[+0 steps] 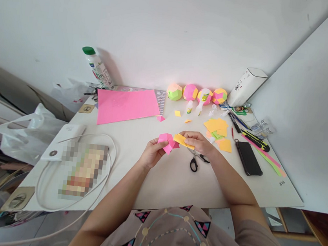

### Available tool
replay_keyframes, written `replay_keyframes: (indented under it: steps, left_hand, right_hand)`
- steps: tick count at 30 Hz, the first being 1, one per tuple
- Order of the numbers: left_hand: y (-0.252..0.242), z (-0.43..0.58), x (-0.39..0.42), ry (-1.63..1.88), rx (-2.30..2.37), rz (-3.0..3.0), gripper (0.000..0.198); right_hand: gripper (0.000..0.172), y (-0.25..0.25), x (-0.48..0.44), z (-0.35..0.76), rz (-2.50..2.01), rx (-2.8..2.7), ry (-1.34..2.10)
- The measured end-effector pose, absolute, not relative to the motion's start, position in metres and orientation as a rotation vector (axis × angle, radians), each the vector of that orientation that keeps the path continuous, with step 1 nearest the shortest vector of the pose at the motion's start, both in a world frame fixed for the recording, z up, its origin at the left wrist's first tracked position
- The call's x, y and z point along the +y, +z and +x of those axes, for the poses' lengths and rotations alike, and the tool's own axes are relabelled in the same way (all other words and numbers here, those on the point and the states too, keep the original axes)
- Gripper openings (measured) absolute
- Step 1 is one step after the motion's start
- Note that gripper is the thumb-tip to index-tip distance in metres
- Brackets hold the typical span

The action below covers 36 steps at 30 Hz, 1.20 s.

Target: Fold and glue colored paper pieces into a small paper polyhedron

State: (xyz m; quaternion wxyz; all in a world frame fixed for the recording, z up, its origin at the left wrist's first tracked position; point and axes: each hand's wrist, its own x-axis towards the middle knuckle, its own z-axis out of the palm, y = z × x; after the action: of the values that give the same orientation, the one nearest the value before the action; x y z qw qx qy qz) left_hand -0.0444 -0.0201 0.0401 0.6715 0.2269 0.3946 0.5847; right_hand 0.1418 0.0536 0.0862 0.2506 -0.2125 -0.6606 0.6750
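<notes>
My left hand (152, 153) is closed on a folded pink paper piece (167, 141), held just above the white table (163, 178). My right hand (199, 143) pinches a folded orange paper piece (183, 140) and holds its end against the pink one. Both hands meet near the middle of the table. Black-handled scissors (195, 161) lie just under my right hand.
A large pink sheet (126, 105) lies at the back left. Several paper balls (197, 93) line the wall, with glue bottles (190, 107) in front. Orange and green paper squares (218, 129), a black phone (248, 158), pens and a cutter (255, 141) lie right. A white cable loops left.
</notes>
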Motion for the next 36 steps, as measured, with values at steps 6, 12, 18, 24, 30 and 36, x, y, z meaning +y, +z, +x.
replay_keyframes:
  steps: [6, 12, 18, 24, 30, 36]
  left_hand:
    - [0.0428, -0.0443, -0.0205, 1.301, 0.920, 0.522, 0.018]
    - [0.0406, -0.0453, -0.0200, 1.283, 0.906, 0.525, 0.017]
    - [0.0390, -0.0458, -0.0196, 1.281, 0.821, 0.450, 0.020]
    - [0.0423, -0.0459, -0.0207, 1.290, 0.821, 0.499, 0.020]
    - [0.0473, -0.0455, -0.0213, 1.291, 0.855, 0.534, 0.021]
    - [0.0456, -0.0457, -0.0210, 1.306, 0.846, 0.539, 0.020]
  right_hand:
    - [0.025, 0.0887, 0.0526, 0.1428, -0.600, -1.842, 1.826]
    - [0.024, 0.0916, 0.0511, 0.1433, -0.624, -1.861, 1.816]
    - [0.026, 0.0900, 0.0514, 0.1419, -0.603, -1.798, 1.832]
    - [0.026, 0.0863, 0.0531, 0.1422, -0.573, -1.771, 1.843]
    - [0.026, 0.0865, 0.0524, 0.1415, -0.593, -1.763, 1.854]
    - [0.026, 0.0873, 0.0520, 0.1404, -0.602, -1.736, 1.850]
